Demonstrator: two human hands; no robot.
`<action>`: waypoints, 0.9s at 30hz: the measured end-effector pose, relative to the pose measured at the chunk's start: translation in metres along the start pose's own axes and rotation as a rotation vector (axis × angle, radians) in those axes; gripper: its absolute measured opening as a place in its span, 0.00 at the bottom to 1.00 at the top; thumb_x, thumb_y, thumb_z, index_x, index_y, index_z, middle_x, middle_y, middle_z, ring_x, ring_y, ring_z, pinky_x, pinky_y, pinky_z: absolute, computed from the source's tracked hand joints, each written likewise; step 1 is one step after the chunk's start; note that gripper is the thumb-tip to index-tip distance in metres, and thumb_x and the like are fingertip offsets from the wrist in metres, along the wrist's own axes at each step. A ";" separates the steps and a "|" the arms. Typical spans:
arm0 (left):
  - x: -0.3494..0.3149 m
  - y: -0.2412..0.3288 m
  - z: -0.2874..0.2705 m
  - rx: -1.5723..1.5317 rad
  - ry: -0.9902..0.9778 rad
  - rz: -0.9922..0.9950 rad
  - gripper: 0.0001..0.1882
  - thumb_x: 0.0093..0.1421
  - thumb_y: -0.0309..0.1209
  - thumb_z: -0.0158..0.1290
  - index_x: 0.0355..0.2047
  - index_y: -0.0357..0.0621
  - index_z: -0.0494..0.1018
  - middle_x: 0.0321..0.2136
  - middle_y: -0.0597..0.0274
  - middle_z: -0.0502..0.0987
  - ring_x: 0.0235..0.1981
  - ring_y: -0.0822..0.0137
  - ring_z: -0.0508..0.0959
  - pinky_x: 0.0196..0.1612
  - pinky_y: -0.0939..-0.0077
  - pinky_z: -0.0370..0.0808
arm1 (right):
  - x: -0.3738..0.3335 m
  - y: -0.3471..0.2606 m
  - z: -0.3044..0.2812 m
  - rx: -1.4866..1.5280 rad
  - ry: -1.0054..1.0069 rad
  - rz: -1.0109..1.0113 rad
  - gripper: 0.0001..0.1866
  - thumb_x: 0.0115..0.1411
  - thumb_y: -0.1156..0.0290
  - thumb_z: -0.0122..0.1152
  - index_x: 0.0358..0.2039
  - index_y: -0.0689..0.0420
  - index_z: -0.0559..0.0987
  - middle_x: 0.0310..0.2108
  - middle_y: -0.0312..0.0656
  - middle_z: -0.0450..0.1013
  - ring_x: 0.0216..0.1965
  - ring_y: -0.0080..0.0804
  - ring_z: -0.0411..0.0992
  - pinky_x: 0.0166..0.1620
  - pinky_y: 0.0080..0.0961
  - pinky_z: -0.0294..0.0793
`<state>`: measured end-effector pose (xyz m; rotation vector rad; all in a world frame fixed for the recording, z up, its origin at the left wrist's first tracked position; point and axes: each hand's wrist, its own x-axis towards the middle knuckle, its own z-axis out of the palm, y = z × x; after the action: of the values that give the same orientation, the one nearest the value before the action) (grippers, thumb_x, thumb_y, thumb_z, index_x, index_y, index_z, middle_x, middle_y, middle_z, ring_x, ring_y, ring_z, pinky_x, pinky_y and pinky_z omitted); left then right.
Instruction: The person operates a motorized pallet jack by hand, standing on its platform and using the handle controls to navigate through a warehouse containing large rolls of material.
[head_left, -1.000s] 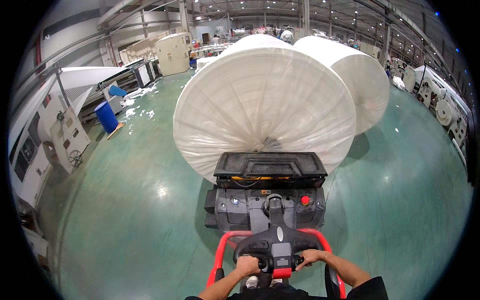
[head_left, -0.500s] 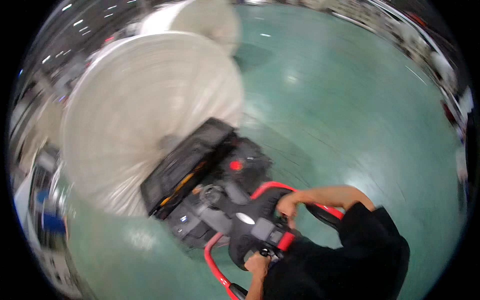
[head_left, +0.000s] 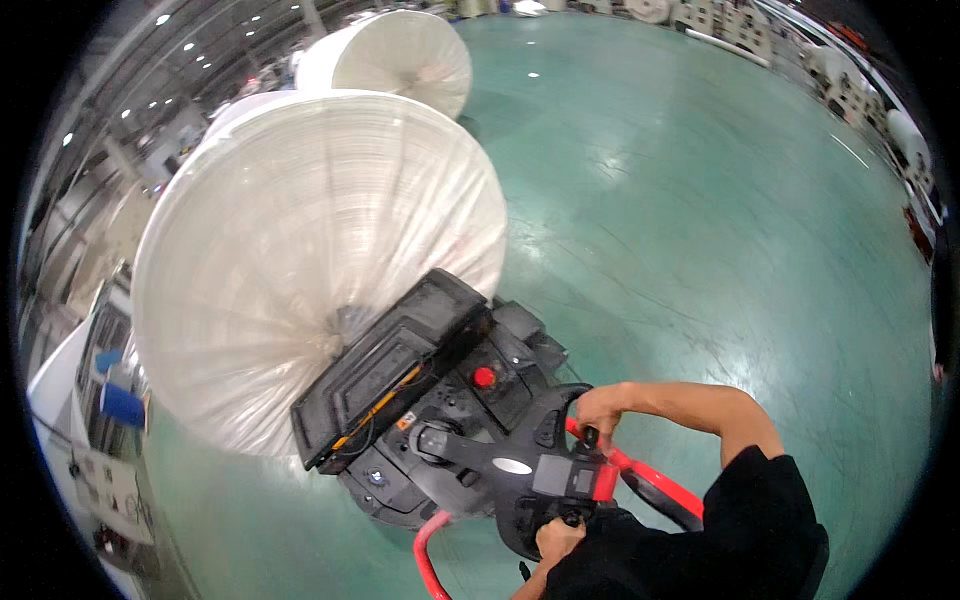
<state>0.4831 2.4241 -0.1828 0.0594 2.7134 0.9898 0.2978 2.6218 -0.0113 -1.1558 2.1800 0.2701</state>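
Note:
My left hand (head_left: pixel 560 538) is closed around the near grip of the control handle (head_left: pixel 512 466) of an electric pallet truck. The far grip has my right hand (head_left: pixel 600 412) wrapped round it, with that elbow bent out to the right. The handle is black with a pale oval badge and a red end piece. On the truck's black body (head_left: pixel 420 365) sits a red round button (head_left: pixel 484 377). Directly beyond the body stands a huge plastic-wrapped white roll (head_left: pixel 330 220), its round end toward me. Whether the truck's forks bear the roll is hidden.
A second wrapped roll (head_left: pixel 410 65) stands behind the first. Red side rails (head_left: pixel 428 555) flank me. At the left edge are a machine and a blue bin (head_left: pixel 122 404). Machinery (head_left: pixel 735 35) lines the far right above a glossy green floor (head_left: pixel 700 220).
The roll and truck sit slightly lower and farther right in the picture. The control handle and both hands have shifted right against the truck body. Both grips remain held.

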 end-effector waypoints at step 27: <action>0.043 -0.079 -0.013 -0.131 -0.433 0.113 0.28 0.50 0.56 0.50 0.31 0.41 0.78 0.29 0.44 0.78 0.37 0.52 0.79 0.42 0.63 0.74 | 0.061 -0.021 0.003 -0.001 -0.028 0.093 0.34 0.33 0.43 0.71 0.34 0.57 0.79 0.30 0.49 0.76 0.38 0.49 0.73 0.40 0.41 0.71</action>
<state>0.4420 2.3606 -0.2337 0.3621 2.2683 1.0427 0.2915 2.5704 -0.0494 -1.0472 2.2126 0.3257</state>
